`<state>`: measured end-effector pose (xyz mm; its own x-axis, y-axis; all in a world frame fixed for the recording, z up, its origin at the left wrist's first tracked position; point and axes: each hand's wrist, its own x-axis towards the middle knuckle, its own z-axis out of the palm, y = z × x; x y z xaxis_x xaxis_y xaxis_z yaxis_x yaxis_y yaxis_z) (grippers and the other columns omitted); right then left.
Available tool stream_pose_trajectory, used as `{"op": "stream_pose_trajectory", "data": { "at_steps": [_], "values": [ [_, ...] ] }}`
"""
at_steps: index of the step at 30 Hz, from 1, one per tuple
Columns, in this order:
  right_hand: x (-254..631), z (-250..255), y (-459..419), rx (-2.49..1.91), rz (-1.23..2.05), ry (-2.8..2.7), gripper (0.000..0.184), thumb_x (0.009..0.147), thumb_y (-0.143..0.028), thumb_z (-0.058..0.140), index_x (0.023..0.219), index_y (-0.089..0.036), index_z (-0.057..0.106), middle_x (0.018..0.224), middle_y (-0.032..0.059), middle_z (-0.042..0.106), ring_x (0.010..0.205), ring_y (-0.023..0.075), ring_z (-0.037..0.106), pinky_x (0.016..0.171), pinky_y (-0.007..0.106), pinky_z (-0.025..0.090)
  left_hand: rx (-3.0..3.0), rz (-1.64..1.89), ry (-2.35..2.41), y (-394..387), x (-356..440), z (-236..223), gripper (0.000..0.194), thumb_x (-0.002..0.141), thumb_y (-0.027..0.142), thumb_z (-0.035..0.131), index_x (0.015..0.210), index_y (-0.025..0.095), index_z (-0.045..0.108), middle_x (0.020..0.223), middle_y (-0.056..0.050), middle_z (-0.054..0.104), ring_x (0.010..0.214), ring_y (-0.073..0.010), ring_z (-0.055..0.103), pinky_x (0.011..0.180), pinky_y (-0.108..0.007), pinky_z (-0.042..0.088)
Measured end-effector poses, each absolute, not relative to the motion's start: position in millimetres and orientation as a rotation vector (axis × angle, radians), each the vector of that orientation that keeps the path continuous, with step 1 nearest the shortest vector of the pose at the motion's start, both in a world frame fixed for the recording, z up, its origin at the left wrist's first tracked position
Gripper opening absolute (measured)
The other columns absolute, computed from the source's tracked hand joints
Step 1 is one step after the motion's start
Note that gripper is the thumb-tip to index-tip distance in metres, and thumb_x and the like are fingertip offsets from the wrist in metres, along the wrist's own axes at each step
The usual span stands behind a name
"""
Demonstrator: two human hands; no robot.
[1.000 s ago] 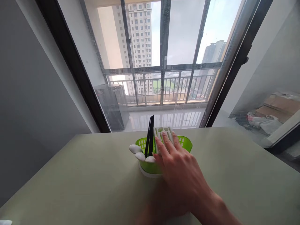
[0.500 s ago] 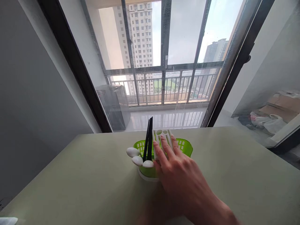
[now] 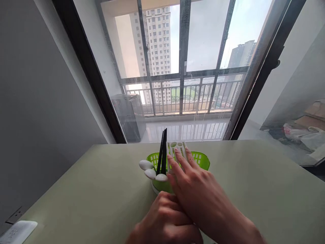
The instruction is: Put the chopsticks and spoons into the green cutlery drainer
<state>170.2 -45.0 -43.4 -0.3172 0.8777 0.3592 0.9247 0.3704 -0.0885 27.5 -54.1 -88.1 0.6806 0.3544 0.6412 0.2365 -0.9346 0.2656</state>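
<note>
Head view: windows point(image 3: 185, 40) at twelve o'clock, grey wall point(image 3: 45, 101) at ten, pale green table point(image 3: 114, 179) below. Right hand point(image 3: 196, 184) lies spread on a white rack point(image 3: 177, 143); left hand point(image 3: 167, 218) curled, grip unclear

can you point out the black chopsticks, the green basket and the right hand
black chopsticks point(image 3: 164, 154): head view, halfway along the visible sticks
green basket point(image 3: 205, 162): head view, right end, near the rim
right hand point(image 3: 196, 184): head view, back of the hand

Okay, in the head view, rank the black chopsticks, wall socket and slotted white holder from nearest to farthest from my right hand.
1. Slotted white holder: partly under the right hand.
2. Black chopsticks: just left of it.
3. Wall socket: far lower left.
</note>
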Motion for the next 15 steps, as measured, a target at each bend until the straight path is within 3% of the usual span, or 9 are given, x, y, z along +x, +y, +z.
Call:
{"op": "stream_pose_trajectory", "data": {
  "at_steps": [4,6,8,10,13,15],
  "values": [
    [172.9,-38.5,-46.9,-1.57,-0.122,-2.313,0.054,0.104,-0.028,0.053,0.155,-0.012,0.049,0.162,0.0223,0.038,0.15,0.0482,0.028,0.1,0.057,0.059,2.525,1.379,0.546,-54.9,12.0,-53.5,0.047,0.107,0.041,0.042,0.066,0.025,0.057,0.042,0.006,0.045,0.039,-0.0113,0.042,0.053,-0.031,0.039],
    [172.9,-37.0,-47.4,-1.571,-0.093,-2.32,0.054,0.104,-0.029,0.051,0.155,-0.011,0.048,0.163,0.0232,0.036,0.15,0.0488,0.025,0.102,0.058,0.057,2.39,1.605,0.792,-38.4,10.2,-38.4,0.045,0.106,0.04,0.044,0.065,0.024,0.056,0.048,0.006,0.05,0.043,-0.0112,0.044,0.055,-0.029,0.04],
    [172.5,-36.0,-47.6,-1.57,-0.075,-2.324,0.054,0.105,-0.03,0.05,0.155,-0.009,0.048,0.163,0.0243,0.035,0.15,0.0492,0.024,0.104,0.058,0.056,2.248,1.665,1.196,-11.4,10.9,-30.0,0.032,0.104,0.035,0.049,0.076,0.024,0.062,0.067,0.002,0.065,0.058,-0.0128,0.057,0.062,-0.028,0.046],
    [172.1,-35.5,-47.3,-1.575,-0.067,-2.33,0.054,0.105,-0.029,0.049,0.156,-0.009,0.047,0.164,0.0246,0.033,0.15,0.0494,0.022,0.103,0.059,0.057,2.148,1.691,1.481,20.2,11.9,-29.1,0.016,0.098,0.038,0.06,0.102,0.024,0.067,0.093,-0.003,0.072,0.082,-0.0178,0.065,0.079,-0.032,0.052],
    [172.0,-36.1,-46.0,-1.578,-0.059,-2.358,0.055,0.105,-0.028,0.049,0.157,-0.008,0.044,0.164,0.0243,0.031,0.15,0.05,0.021,0.102,0.059,0.057,2.094,1.537,1.54,63.5,12.1,-35.7,0.044,0.091,0.042,0.069,0.127,0.02,0.059,0.126,-0.013,0.069,0.115,-0.0252,0.065,0.1,-0.042,0.05],
    [172.3,-37.4,-45.2,-1.573,-0.071,-2.359,0.057,0.105,-0.027,0.05,0.158,-0.007,0.043,0.164,0.0253,0.031,0.15,0.0509,0.021,0.101,0.06,0.057,1.96,1.302,1.506,85.5,12.5,-40.0,0.059,0.087,0.047,0.074,0.135,0.018,0.055,0.132,-0.016,0.069,0.122,-0.028,0.065,0.103,-0.044,0.051]
  ]
}}
